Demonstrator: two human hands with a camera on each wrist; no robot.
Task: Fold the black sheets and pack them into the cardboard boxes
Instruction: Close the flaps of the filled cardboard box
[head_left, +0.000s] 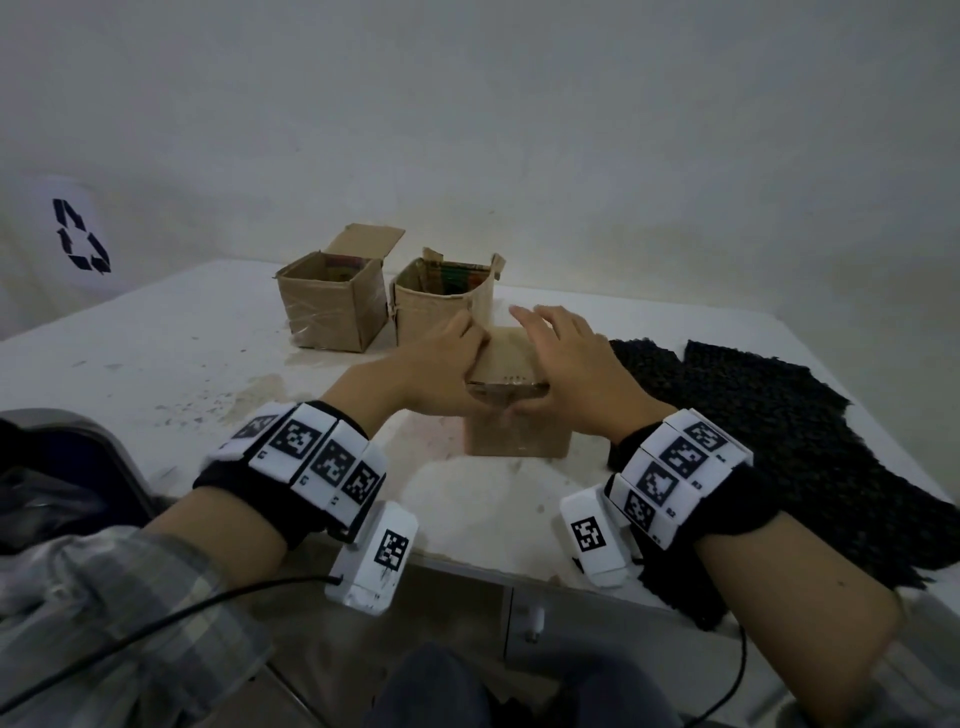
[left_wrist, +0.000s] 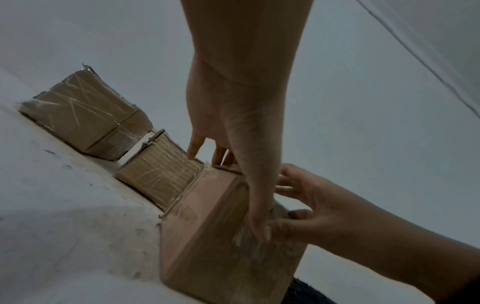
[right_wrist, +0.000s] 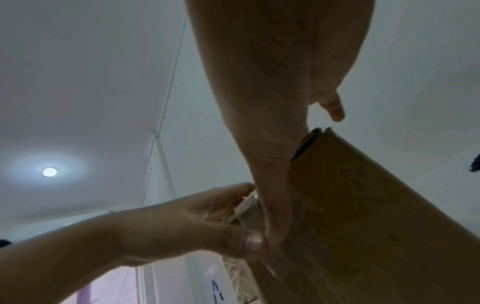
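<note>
A small cardboard box (head_left: 514, 436) stands in front of me on the white table (head_left: 156, 353), its top flaps folded down. My left hand (head_left: 447, 364) grips the top's left edge, fingers curled over it and thumb on the front face (left_wrist: 213, 236). My right hand (head_left: 561, 353) lies over the top with fingers spread and straight, its thumb down the front beside the left thumb (right_wrist: 252, 244). Black netted sheets (head_left: 769, 415) lie flat to the right of the box. The box's inside is hidden.
Two more cardboard boxes stand open at the back: a taped one (head_left: 327, 312) on the left and a ribbed one (head_left: 436, 317) touching the near box's far side. A white bin with a recycling mark (head_left: 80, 241) is far left; a grey chair (head_left: 78, 441) is near left.
</note>
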